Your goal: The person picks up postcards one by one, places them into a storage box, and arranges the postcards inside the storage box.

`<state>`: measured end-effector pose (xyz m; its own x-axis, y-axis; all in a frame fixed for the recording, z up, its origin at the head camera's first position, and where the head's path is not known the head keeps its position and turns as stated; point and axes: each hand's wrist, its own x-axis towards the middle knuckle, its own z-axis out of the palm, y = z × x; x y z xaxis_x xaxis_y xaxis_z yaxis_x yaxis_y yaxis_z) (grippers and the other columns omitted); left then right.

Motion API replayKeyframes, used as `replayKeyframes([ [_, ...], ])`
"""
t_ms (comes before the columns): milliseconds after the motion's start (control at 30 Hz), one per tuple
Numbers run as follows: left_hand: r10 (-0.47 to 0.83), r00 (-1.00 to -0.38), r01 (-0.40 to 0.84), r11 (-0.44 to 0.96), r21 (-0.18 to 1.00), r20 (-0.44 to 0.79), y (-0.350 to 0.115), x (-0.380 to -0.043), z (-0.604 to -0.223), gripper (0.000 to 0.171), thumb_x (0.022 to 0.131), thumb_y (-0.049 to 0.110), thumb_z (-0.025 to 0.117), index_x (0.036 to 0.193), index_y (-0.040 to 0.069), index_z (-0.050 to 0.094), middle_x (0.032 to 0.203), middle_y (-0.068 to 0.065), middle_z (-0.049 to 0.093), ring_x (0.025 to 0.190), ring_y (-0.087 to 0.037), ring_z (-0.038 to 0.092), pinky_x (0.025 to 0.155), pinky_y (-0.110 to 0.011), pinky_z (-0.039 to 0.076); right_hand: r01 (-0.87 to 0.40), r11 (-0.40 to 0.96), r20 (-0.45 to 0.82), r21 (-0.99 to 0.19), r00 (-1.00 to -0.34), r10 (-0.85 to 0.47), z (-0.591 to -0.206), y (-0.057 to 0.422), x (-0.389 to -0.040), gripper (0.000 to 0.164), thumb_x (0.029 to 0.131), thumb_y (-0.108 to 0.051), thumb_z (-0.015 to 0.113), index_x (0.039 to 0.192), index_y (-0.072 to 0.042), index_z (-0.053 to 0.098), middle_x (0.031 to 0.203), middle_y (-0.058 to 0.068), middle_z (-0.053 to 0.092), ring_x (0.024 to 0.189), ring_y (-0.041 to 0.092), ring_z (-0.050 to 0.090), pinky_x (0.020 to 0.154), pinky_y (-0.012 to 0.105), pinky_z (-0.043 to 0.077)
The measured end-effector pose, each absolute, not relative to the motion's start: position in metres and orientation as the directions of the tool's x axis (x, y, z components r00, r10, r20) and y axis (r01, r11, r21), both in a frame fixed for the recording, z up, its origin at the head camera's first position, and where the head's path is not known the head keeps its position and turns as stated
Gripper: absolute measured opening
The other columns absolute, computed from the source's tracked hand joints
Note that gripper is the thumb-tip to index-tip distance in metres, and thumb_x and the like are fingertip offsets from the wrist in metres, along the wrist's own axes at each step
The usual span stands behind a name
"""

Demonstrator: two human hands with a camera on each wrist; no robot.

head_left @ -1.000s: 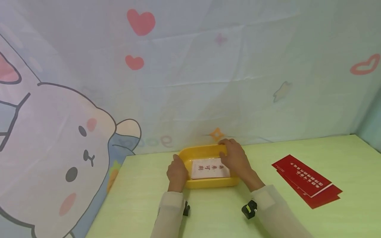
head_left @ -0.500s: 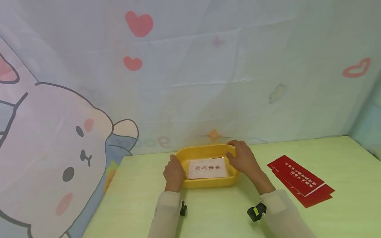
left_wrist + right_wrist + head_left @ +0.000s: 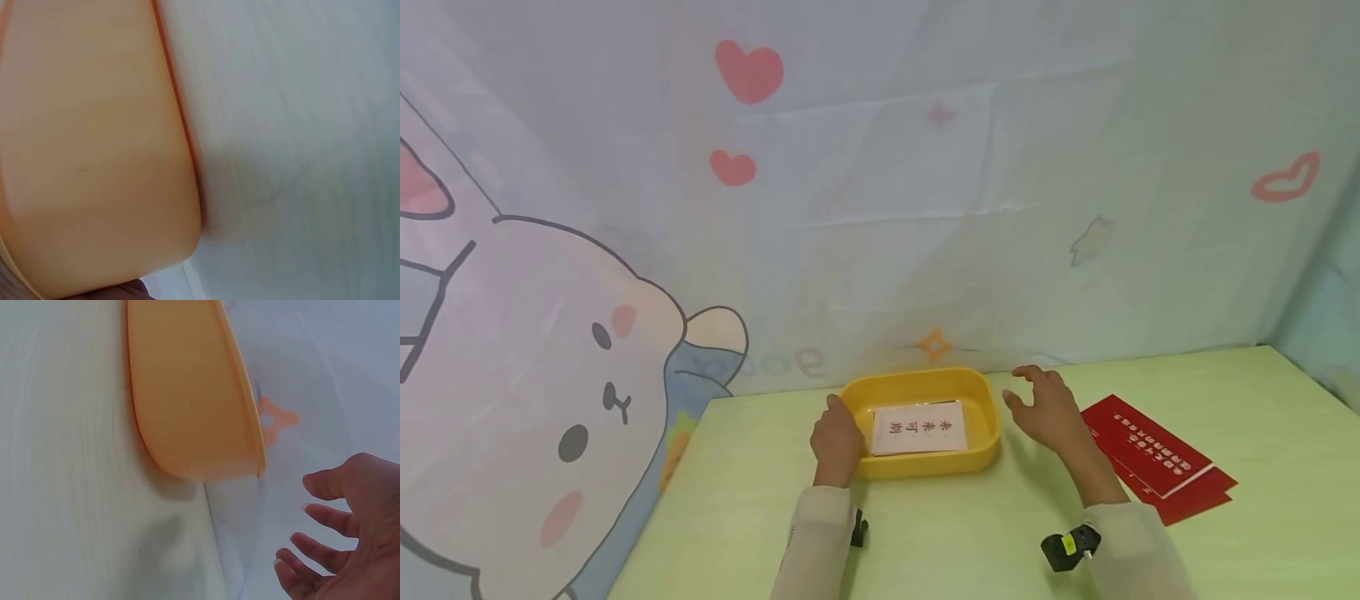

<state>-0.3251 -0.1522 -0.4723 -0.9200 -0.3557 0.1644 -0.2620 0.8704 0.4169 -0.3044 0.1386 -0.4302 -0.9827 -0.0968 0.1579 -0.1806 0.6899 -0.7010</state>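
A yellow plastic tray (image 3: 925,465) with rounded corners rests on the table near its back edge. Inside it lies a white card (image 3: 919,428) with red characters, a dark red edge showing beneath. My left hand (image 3: 837,435) grips the tray's left end, thumb over the rim; in the left wrist view only a bit of that hand shows below the tray wall (image 3: 100,150). To the right of the tray, apart from it, my right hand (image 3: 1047,410) hovers with fingers spread and loosely bent. The right wrist view shows nothing between its fingers (image 3: 322,553).
Several red envelopes (image 3: 1157,450) with light lettering lie overlapped on the table's right side, partly behind the right forearm. The pale green table (image 3: 737,517) ends at a patterned cloth backdrop (image 3: 880,208) with a cartoon rabbit at left.
My right hand has let go of the tray's right end and moved off to the right. The left hand keeps its grip. The head view has shifted slightly.
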Motion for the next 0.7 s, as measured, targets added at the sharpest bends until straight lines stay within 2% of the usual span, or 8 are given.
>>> replayKeyframes([
  [267,-0.354,-0.921,-0.26,0.872,0.414,0.166,-0.151,-0.324,-0.472,0.031,0.084,0.002,0.068,0.107,-0.002,0.047,0.08,-0.022,0.066,0.07,-0.039,0.068,0.057,-0.047,0.055,-0.154,0.728,0.142,-0.668,-0.987,-0.078,-0.435,0.159,-0.302,0.049,0.098,-0.022,0.055,0.137,0.007,0.045,0.135,0.043,0.038,0.121,0.065,0.04,0.097,0.069,0.039],
  [500,-0.365,-0.921,-0.283,0.867,0.41,0.136,-0.15,-0.327,-0.473,0.035,0.083,0.003,0.07,0.109,-0.001,0.046,0.083,-0.021,0.066,0.072,-0.038,0.069,0.059,-0.046,0.056,-0.113,0.776,0.108,-0.62,-0.992,-0.058,-0.44,0.179,-0.297,0.058,0.094,-0.025,0.061,0.138,0.008,0.043,0.134,0.046,0.036,0.117,0.069,0.038,0.093,0.072,0.037],
  [567,-0.366,-0.92,-0.283,0.866,0.412,0.137,-0.15,-0.327,-0.472,0.036,0.082,0.003,0.07,0.109,-0.001,0.047,0.082,-0.021,0.066,0.072,-0.038,0.069,0.059,-0.046,0.056,-0.11,0.787,0.113,-0.607,-0.992,-0.052,-0.444,0.187,-0.297,0.06,0.093,-0.026,0.062,0.139,0.008,0.042,0.132,0.047,0.038,0.118,0.068,0.037,0.094,0.072,0.034],
  [700,-0.373,-0.917,-0.291,0.866,0.407,0.138,-0.151,-0.326,-0.471,0.036,0.082,0.003,0.071,0.109,-0.001,0.047,0.082,-0.021,0.067,0.072,-0.038,0.069,0.059,-0.047,0.056,-0.05,0.799,0.062,-0.599,-0.998,-0.016,-0.45,0.199,-0.293,0.066,0.092,-0.03,0.063,0.141,0.005,0.037,0.135,0.047,0.034,0.119,0.069,0.03,0.094,0.075,0.029],
])
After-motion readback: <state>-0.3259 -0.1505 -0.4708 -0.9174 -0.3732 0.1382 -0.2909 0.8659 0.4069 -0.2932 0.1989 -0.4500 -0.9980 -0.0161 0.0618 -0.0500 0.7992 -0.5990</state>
